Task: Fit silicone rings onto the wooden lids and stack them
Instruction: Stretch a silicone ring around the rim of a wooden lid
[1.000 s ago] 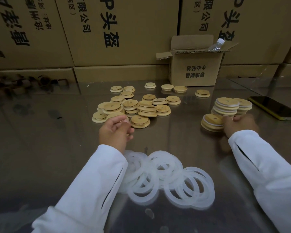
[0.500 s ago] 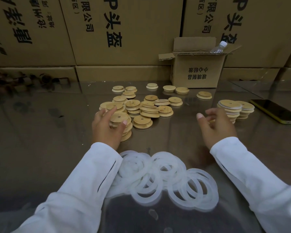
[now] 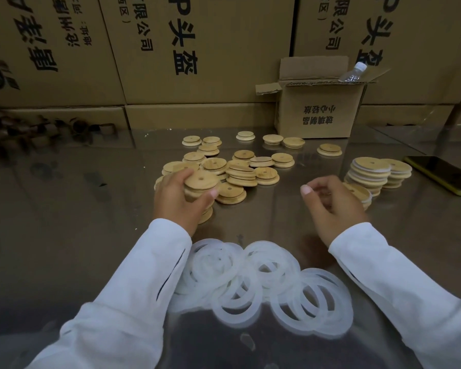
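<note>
Right hand (image 3: 333, 206) back from white-edged lid stacks (image 3: 370, 174)

Stacked cartons (image 3: 202, 49) behind steel table (image 3: 64, 222)

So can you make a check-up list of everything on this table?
Surface: shiny metal table.
Job's things: loose wooden lids piled mid-table; ringed lids stacked at right; white rings heaped nearest the person.
Clutter: phone at right edge; small open box with a bottle in it.
Hands: left hand grips a lid stack; right hand loosely curled, nothing seen in it.
Cables: nothing seen.
Surroundings: big cardboard boxes behind the table.
</note>
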Motion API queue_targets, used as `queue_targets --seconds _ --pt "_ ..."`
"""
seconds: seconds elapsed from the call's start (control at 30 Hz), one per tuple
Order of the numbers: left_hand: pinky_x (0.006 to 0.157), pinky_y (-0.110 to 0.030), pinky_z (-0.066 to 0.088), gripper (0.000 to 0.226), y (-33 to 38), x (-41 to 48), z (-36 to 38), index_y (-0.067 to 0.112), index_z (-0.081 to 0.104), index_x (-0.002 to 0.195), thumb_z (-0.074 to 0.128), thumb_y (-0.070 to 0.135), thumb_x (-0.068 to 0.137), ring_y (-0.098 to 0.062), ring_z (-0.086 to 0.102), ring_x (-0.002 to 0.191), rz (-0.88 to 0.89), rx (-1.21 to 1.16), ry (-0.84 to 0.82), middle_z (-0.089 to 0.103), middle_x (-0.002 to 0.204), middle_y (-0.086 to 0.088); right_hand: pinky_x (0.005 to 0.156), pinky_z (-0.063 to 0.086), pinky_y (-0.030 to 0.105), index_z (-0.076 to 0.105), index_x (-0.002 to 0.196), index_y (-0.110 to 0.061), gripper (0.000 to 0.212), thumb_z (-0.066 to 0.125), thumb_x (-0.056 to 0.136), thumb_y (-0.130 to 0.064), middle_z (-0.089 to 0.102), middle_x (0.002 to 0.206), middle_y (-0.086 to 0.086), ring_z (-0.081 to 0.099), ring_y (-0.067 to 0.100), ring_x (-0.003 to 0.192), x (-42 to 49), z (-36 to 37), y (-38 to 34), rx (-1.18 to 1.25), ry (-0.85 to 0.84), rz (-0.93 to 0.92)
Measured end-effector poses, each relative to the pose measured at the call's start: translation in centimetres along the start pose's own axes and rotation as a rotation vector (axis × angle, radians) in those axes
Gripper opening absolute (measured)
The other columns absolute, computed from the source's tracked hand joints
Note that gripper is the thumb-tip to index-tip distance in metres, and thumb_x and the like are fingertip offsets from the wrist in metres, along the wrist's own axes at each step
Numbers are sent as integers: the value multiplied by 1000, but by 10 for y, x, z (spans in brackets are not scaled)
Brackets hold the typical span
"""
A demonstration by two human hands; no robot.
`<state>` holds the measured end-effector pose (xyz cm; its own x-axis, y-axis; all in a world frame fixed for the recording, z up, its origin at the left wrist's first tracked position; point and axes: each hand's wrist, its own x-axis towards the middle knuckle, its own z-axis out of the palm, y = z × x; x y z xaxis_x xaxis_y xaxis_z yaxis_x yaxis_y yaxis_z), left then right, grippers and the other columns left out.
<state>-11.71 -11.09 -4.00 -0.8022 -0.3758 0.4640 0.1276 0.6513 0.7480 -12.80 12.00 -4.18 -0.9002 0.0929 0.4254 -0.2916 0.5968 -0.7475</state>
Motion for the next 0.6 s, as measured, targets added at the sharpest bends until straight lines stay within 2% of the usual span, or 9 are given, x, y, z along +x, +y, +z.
queue_targets --seconds 0.1,0.2,0.27,0.33,0.4,0.47,0.53,0.6 --pt "100 -24 34 64 26 -14 -3 21 54 123 80 26 65 -12 44 117 200 -106 -11 50 117 11 66 41 19 55 95 -28 13 50 89 -38 61 85 -10 58 8 77 -6 5 -10 236 -85 41" --pt "96 -3 23 74 46 -34 1 18 51 126 83 31 60 -1 36 114 445 -82 -149 45 115 22 63 47 21 62 90 -28 27 49 80 -50 67 70 -7 63 8 64 -12 6 -24 542 -245 95" --pt "96 0 17 77 51 -43 7 16 49 129 81 34 61 -1 34 116 548 -33 -233 47 122 14 63 50 20 66 86 -25 38 53 65 -54 69 70 -5 65 9 67 -14 4 -26 626 -301 91" --pt "97 -3 19 80 51 -46 11 17 46 132 80 35 62 -7 37 121 587 -18 -274 48 128 6 62 51 18 67 86 -25 32 57 64 -46 72 71 -7 66 5 69 -16 3 -26 655 -324 72" --pt "96 -3 24 94 51 -46 12 28 32 138 83 39 59 -3 38 121 471 -103 -349 44 131 12 61 52 15 66 88 -24 22 60 71 -37 72 71 -10 67 2 69 -17 2 -25 657 -311 66" --pt "95 -9 34 101 54 -45 10 36 26 137 79 53 52 3 43 117 200 -331 -413 45 128 18 58 49 12 64 92 -24 15 61 78 -29 72 70 -13 66 0 69 -19 2 -24 618 -288 61" --pt "87 -18 47 82 53 -41 10 25 50 124 67 61 52 -6 57 106 -40 -534 -413 59 113 12 58 48 11 63 92 -24 12 62 81 -23 71 70 -11 66 0 70 -22 4 -26 604 -301 42" --pt "73 -23 53 51 50 -36 10 16 68 93 63 53 59 -19 65 85 -212 -641 -457 69 87 0 62 50 13 61 91 -24 11 62 81 -20 71 75 -8 66 1 72 -26 8 -28 603 -331 19"
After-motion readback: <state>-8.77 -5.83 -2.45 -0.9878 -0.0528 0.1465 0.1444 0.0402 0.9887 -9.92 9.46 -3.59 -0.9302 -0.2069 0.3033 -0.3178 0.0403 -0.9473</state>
